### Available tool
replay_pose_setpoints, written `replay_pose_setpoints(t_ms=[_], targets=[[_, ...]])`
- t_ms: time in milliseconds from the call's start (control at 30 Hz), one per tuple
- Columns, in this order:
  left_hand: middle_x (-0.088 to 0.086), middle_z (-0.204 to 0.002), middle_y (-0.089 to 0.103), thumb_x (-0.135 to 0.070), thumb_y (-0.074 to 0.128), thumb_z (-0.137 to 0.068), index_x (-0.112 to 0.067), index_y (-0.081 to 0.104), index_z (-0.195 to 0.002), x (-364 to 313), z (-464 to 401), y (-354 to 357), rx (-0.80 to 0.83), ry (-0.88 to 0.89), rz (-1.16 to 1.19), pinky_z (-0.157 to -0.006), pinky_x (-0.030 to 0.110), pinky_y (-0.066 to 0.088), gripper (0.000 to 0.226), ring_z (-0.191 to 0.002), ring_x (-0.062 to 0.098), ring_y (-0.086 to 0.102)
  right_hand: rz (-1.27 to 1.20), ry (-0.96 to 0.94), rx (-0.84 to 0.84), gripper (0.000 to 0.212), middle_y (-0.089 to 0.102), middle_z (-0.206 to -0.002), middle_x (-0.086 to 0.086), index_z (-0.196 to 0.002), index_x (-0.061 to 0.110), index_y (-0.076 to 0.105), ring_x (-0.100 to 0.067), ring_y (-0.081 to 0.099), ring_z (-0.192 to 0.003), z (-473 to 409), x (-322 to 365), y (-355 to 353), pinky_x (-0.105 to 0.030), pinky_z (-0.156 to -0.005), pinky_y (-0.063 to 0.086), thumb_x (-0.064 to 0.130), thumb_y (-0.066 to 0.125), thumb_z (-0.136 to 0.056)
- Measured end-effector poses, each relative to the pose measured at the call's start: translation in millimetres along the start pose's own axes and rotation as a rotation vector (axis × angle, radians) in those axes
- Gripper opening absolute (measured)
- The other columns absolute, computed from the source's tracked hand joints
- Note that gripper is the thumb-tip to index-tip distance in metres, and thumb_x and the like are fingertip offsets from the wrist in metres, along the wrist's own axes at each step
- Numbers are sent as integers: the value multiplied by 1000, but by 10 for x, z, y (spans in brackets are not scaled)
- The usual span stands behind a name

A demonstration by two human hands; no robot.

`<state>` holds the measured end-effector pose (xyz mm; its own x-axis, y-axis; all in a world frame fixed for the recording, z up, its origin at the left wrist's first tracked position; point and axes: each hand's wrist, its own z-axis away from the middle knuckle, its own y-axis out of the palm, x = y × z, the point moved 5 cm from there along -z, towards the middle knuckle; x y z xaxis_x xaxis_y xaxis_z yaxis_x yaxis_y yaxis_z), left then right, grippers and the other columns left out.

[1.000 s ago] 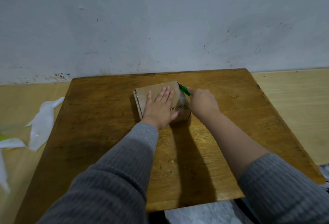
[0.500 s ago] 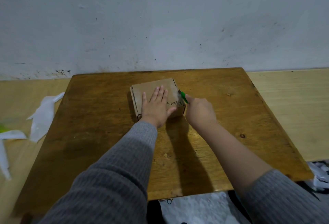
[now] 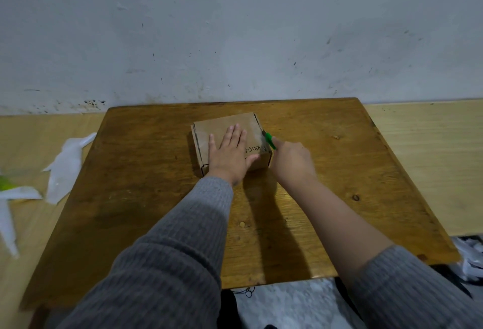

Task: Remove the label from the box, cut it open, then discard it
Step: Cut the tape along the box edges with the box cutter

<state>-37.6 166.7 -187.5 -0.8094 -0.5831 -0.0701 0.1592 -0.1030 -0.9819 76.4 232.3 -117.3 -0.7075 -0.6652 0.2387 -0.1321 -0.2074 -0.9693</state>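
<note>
Both hands reach forward: left hand flat with fingers straight, right hand curled.

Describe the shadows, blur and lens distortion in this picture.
Head view: soft light throws forearm shadows toward the viewer across the table; the box and left hand are sharp, the white scraps at the left edge smeared; the wall-floor line bows slightly.

I drew the green cutter in my right hand toward six o'clock along the box's three o'clock edge.
</note>
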Motion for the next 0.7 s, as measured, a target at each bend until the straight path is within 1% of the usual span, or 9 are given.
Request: replay_pose_setpoints(t_ms=[100,133,233,367,433,533,633,700], targets=[[0,-161,-20,-59,17,-99,-19,-7,-156,-21,13,-5,21,-32,26,-117,57,-8,73,-147,16,-20,-2,-3,-2,38,68,-106,-13,-132,16,50,-30,63,-96,93,-59,5,-36,-76,52,12,44,-95],[0,-161,-20,-58,17,-99,-20,-7,-156,-34,20,-3,30,-46,34,-117,58,-8,73,-147,16,-20,-6,-1,-2,37,68,-105,-13,-131,16,50,-29,64,-95,127,-81,5,-37,-77,53,12,43,-95],[0,-161,-21,-55,19,-101,-20,-8,-156,-73,43,0,46,-87,54,-116,59,-7,70,-147,17,-21,-14,11,14,39,69,-103,-12,-133,17,49,-29,65,-92,229,-128,43,-36,-74,54,13,46,-94],[0,-161,-21,-53,20,-101,-20,-6,-156,-105,81,-7,40,-107,65,-116,59,-8,69,-147,18,-20,-14,61,10,48,68,-102,-11,-142,22,39,-27,65,-91,314,-211,103,-34,-70,54,13,47,-95],[0,-161,-21,-53,20,-101,-20,-6,-156,-105,86,-5,43,-111,72,-116,58,-8,69,-147,17,-20,-30,78,4,50,69,-101,-10,-143,24,38,-26,65,-90,351,-246,122,-34,-69,55,13,48,-95],[-1,-161,-21,-53,21,-101,-21,-6,-156,-100,83,-13,57,-108,78,-116,58,-9,69,-147,17,-21,-64,85,-10,49,70,-99,-9,-141,24,41,-25,66,-85,386,-293,128,-36,-69,58,15,50,-94],[-1,-160,-22,-54,21,-101,-21,-7,-155,-95,95,-14,61,-95,91,-116,58,-11,70,-146,17,-22,-115,96,-36,45,71,-99,-8,-138,25,46,-24,67,-81,400,-342,64,-32,-61,54,19,48,-93],[-1,-160,-23,-54,21,-101,-20,-7,-155,-89,106,-14,61,-84,99,-115,58,-11,70,-146,17,-22,-223,127,-85,42,72,-99,-7,-134,26,52,-22,67,-76,397,-385,-30,-30,-58,53,22,49,-93]])
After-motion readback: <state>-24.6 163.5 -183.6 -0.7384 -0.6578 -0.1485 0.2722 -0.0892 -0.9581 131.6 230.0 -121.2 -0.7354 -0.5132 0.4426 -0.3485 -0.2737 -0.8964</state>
